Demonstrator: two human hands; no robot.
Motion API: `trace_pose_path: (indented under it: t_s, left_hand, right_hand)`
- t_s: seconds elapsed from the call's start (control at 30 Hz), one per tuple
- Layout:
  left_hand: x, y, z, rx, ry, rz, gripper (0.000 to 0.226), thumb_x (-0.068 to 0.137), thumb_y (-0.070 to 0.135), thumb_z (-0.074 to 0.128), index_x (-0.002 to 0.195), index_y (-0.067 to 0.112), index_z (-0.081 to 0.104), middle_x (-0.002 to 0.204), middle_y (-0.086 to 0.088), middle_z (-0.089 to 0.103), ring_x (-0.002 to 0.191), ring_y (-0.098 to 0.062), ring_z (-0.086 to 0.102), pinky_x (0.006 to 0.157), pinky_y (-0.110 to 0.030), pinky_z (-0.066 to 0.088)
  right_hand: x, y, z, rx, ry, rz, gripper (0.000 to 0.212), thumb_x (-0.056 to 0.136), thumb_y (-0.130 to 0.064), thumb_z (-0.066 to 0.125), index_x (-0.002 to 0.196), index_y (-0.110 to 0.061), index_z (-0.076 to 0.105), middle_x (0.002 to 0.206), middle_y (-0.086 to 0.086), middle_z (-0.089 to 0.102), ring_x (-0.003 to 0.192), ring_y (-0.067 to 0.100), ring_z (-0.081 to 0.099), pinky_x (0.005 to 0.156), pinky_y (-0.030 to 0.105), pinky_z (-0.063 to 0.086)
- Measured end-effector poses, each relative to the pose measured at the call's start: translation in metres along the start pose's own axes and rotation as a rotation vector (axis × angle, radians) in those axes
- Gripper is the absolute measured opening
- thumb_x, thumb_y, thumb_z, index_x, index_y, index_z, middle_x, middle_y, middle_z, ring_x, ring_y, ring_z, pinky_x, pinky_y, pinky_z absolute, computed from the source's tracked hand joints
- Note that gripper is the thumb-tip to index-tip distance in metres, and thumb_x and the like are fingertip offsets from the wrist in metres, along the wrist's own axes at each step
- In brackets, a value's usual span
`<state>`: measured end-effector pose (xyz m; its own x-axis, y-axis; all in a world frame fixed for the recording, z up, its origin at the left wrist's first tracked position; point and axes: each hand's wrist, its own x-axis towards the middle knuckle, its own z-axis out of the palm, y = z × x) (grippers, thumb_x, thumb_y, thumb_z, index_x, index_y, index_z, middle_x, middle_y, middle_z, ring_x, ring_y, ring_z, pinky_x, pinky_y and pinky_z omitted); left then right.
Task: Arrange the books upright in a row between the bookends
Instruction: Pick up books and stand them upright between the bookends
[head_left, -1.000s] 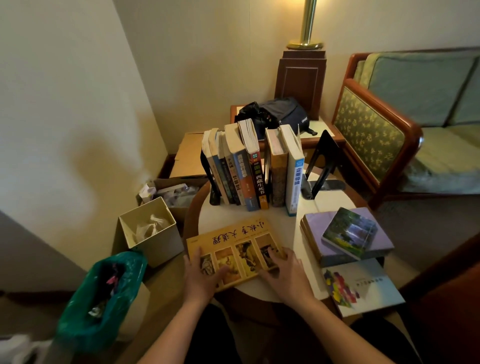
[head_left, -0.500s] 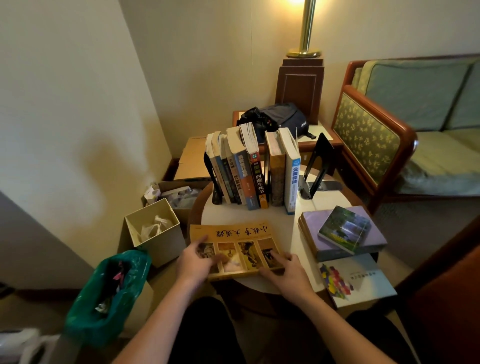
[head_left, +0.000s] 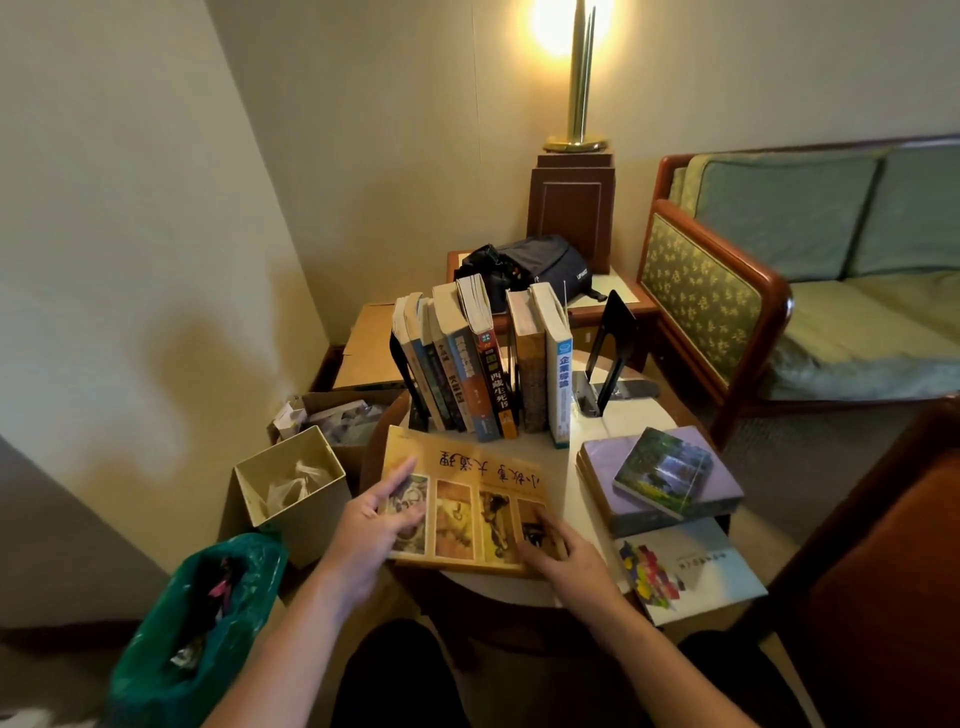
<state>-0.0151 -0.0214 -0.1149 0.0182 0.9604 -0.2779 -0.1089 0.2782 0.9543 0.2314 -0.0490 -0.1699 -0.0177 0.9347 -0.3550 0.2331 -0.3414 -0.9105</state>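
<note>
From the head view, our left hand lies fingers-spread on the large, flat yellow paperback book, while our right hand pinches its near right corner. Compared with a second ago, the book has swung round from askew and now lies squarer to us on the round white table, so we judge it nearly ready for lifting. The upright row of books leans against the black metal left bookend; the black metal right bookend stands apart, leaving a gap.
</note>
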Motion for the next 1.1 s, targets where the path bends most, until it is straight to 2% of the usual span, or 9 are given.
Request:
trace_pose_path:
  t_s: [0.07,0.2,0.33,0.4,0.53,0.77,0.9,1.0,1.1]
  left_hand:
    - [0.000,0.001,-0.001,-0.057,-0.015,-0.040,0.058,0.089,-0.005,0.063,0.131,0.034,0.063,0.121,-0.008,0.069,0.093,-0.032,0.074,0.068,-0.036,0.061]
    - [-0.002,0.001,-0.003,-0.183,-0.099,-0.136,0.057,0.088,-0.005,0.062,0.130,0.033,0.065,0.120,-0.016,0.071,0.096,-0.039,0.072,0.065,-0.040,0.061]
    - [-0.007,-0.002,0.001,-0.267,-0.195,-0.198,0.056,0.089,-0.004,0.060,0.131,0.031,0.064,0.123,-0.018,0.069,0.102,-0.043,0.069,0.065,-0.042,0.061]
    - [-0.007,-0.005,0.005,-0.262,-0.208,-0.196,0.055,0.088,-0.003,0.062,0.130,0.032,0.065,0.125,-0.018,0.068,0.105,-0.043,0.069,0.071,-0.045,0.061]
    - [-0.008,-0.011,0.016,-0.113,-0.173,-0.141,0.056,0.080,0.007,0.074,0.125,0.039,0.067,0.133,-0.015,0.059,0.106,-0.039,0.069,0.095,-0.051,0.053]
    - [-0.014,-0.026,0.040,0.145,-0.143,-0.054,0.059,0.084,0.013,0.075,0.132,0.043,0.055,0.127,0.002,0.049,0.099,-0.020,0.068,0.071,-0.022,0.057]
    - [-0.016,-0.033,0.051,0.265,-0.188,-0.085,0.064,0.087,0.020,0.074,0.139,0.043,0.045,0.125,0.007,0.049,0.098,-0.007,0.061,0.068,-0.016,0.052]
    - [-0.014,-0.037,0.061,0.364,-0.223,-0.095,0.073,0.087,0.027,0.074,0.149,0.036,0.037,0.142,0.001,0.045,0.109,-0.007,0.056,0.086,-0.025,0.052]
    - [-0.009,-0.038,0.071,0.443,-0.247,-0.113,0.077,0.086,0.031,0.075,0.151,0.037,0.034,0.155,-0.002,0.035,0.135,-0.020,0.042,0.112,-0.045,0.040]
  right_hand:
    - [-0.005,-0.008,-0.007,0.138,-0.008,0.052,0.063,0.091,-0.037,0.071,0.146,-0.043,0.042,0.141,-0.005,0.048,0.122,0.016,0.052,0.098,0.036,0.048]
    - [-0.010,-0.015,-0.026,0.562,-0.089,0.137,0.060,0.090,-0.008,0.070,0.133,-0.047,0.057,0.128,0.010,0.059,0.099,0.037,0.072,0.077,0.051,0.061]
    - [-0.013,-0.025,-0.043,0.659,-0.100,0.093,0.062,0.086,0.003,0.069,0.131,-0.039,0.063,0.130,0.011,0.055,0.097,0.043,0.072,0.065,0.043,0.064]
    - [-0.016,-0.031,-0.049,0.628,-0.070,0.061,0.062,0.086,0.005,0.069,0.130,-0.037,0.063,0.127,0.013,0.055,0.095,0.043,0.072,0.064,0.040,0.064]
    - [-0.023,-0.045,-0.062,0.560,-0.014,0.007,0.066,0.085,0.006,0.069,0.132,-0.039,0.061,0.124,0.015,0.058,0.091,0.041,0.074,0.067,0.045,0.064]
    - [-0.033,-0.062,-0.074,0.258,0.053,-0.111,0.070,0.090,0.000,0.067,0.140,-0.046,0.048,0.118,0.000,0.063,0.090,0.026,0.076,0.078,0.048,0.062]
    - [-0.036,-0.070,-0.081,0.126,0.063,-0.172,0.073,0.092,0.000,0.064,0.148,-0.041,0.041,0.116,-0.002,0.068,0.089,0.018,0.076,0.072,0.033,0.063]
    - [-0.036,-0.085,-0.084,-0.200,0.109,-0.271,0.074,0.094,-0.007,0.066,0.153,-0.039,0.035,0.120,-0.010,0.066,0.092,0.004,0.071,0.069,0.017,0.057]
    - [-0.031,-0.103,-0.087,-0.449,0.111,-0.343,0.074,0.095,-0.010,0.065,0.154,-0.040,0.032,0.138,0.000,0.061,0.111,0.010,0.064,0.069,0.008,0.053]
